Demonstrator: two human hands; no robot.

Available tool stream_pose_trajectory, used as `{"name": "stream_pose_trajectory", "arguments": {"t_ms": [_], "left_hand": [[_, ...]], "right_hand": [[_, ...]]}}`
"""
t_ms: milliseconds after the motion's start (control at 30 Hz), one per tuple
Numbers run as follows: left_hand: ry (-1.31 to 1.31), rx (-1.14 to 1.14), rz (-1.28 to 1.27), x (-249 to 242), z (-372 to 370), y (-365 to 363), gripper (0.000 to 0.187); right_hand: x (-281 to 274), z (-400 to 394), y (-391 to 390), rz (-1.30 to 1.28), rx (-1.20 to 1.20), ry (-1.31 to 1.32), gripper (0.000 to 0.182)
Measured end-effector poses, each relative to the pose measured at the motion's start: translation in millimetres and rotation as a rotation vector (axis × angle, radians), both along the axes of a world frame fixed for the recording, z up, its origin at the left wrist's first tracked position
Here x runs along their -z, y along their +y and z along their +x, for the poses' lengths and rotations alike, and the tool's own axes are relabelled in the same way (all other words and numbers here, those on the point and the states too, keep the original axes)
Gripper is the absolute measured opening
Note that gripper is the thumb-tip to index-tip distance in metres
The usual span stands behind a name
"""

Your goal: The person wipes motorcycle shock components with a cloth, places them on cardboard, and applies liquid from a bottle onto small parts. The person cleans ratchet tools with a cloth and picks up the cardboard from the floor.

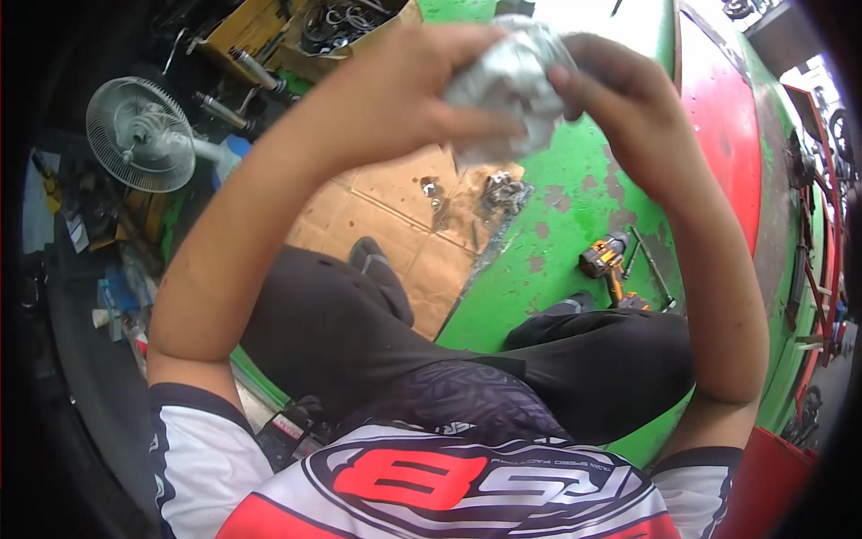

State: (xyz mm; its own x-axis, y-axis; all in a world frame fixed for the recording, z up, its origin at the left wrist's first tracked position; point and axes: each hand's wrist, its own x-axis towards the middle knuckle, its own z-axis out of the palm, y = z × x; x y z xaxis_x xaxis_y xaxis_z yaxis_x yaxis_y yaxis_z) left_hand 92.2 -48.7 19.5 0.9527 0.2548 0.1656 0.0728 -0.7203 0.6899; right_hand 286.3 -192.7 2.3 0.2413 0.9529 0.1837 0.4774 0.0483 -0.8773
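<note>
Up in front of me, a silvery-grey, metal-looking part is held between both hands; motion blur hides its exact kind. My left hand grips it from the left, fingers spread along its front and top. From the other side, my right hand closes its fingertips on the right edge. Below the part lies a stained cardboard sheet on the floor. On it rest a small metal piece and a dark, greasy metal part.
An orange-and-black power drill lies on the green floor, beside a long-handled wrench. A fan stands at left. Boxes of parts are behind my left arm. A red panel rises at right.
</note>
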Motion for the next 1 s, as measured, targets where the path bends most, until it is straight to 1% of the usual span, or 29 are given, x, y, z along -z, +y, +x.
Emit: {"name": "stream_pose_trajectory", "arguments": {"t_ms": [67, 100, 167, 233, 267, 300, 333, 367, 400, 433, 467, 500, 533, 567, 600, 633, 667, 700, 733, 767, 800, 833, 867, 900, 1000], "left_hand": [[-0.162, -0.095, -0.222, 6, -10, 19, 0.048], [-0.07, -0.061, -0.301, -15, -16, 26, 0.042], [-0.111, -0.117, -0.238, 1, -28, 33, 0.041], [-0.164, -0.17, -0.177, 19, -38, 41, 0.039], [-0.138, -0.172, -0.16, 23, -43, 46, 0.037], [-0.113, -0.171, -0.15, 26, -46, 50, 0.035], [-0.09, -0.164, -0.145, 31, -47, 52, 0.033], [-0.093, -0.162, -0.083, 37, -49, 58, 0.028], [-0.07, -0.169, -0.075, 42, -50, 63, 0.027], [-0.043, -0.173, -0.064, 45, -52, 67, 0.027], [-0.018, -0.179, -0.051, 48, -53, 71, 0.026], [-0.015, -0.178, -0.052, 51, -54, 75, 0.025], [-0.007, -0.201, -0.067, 54, -55, 79, 0.024], [0.0, -0.223, -0.08, 56, -56, 83, 0.024], [0.009, -0.245, -0.092, 57, -57, 87, 0.024], [0.013, -0.252, -0.097, 57, -58, 90, 0.022], [0.007, -0.267, -0.119, 57, -57, 91, 0.022], [-0.002, -0.28, -0.139, 56, -56, 90, 0.022], [-0.01, -0.295, -0.158, 55, -55, 89, 0.021], [-0.003, -0.273, -0.14, 52, -54, 89, 0.02], [-0.013, -0.27, -0.155, 50, -53, 88, 0.02], [-0.022, -0.268, -0.17, 48, -51, 86, 0.019], [-0.029, -0.264, -0.185, 47, -50, 85, 0.019], [-0.009, -0.283, -0.213, 46, -48, 85, 0.019], [-0.055, -0.263, -0.048, 51, -45, 95, 0.019]], "right_hand": [[2, -21, 30, 0.145, 0.034, 0.107, 0.026], [-1, -31, 41, 0.108, 0.037, 0.141, 0.022], [-8, -50, 58, 0.035, 0.045, 0.197, 0.015], [-5, -66, 67, 0.05, 0.06, 0.282, 0.016], [0, -71, 70, 0.055, 0.068, 0.321, 0.016], [22, -69, 76, 0.16, 0.103, 0.148, 0.024], [34, -71, 85, 0.242, 0.126, 0.127, 0.03], [40, -71, 85, 0.122, 0.166, 0.11, 0.033], [43, -70, 84, 0.007, 0.206, 0.092, 0.037], [56, -66, 88, -0.111, 0.177, 0.131, 0.046], [81, -60, 94, -0.173, 0.151, 0.131, 0.052], [117, -54, 100, -0.206, 0.118, 0.239, 0.055], [137, -50, 97, -0.358, 0.102, 0.182, 0.055], [173, -44, 95, -0.478, 0.11, 0.119, 0.055], [205, -39, 86, -0.566, 0.057, 0.039, 0.057], [252, -31, 76, -0.7, 0.036, -0.067, 0.055], [293, -34, 63, -0.775, 0.028, -0.335, 0.049], [332, -34, 47, -0.885, 0.044, -0.217, 0.041], [377, -35, 33, -0.962, 0.061, -0.332, 0.037], [400, -43, 19, -1.026, 0.129, -0.367, 0.039], [399, -54, 4, -0.982, 0.201, -0.35, 0.037], [412, -63, -3, -1.023, 0.297, -0.335, 0.035], [409, -72, -7, -1.057, 0.328, -0.328, 0.035], [415, -80, -11, -0.994, 0.412, -0.325, 0.035], [425, -90, -14, -1.011, 0.32, -0.387, 0.03]]}}
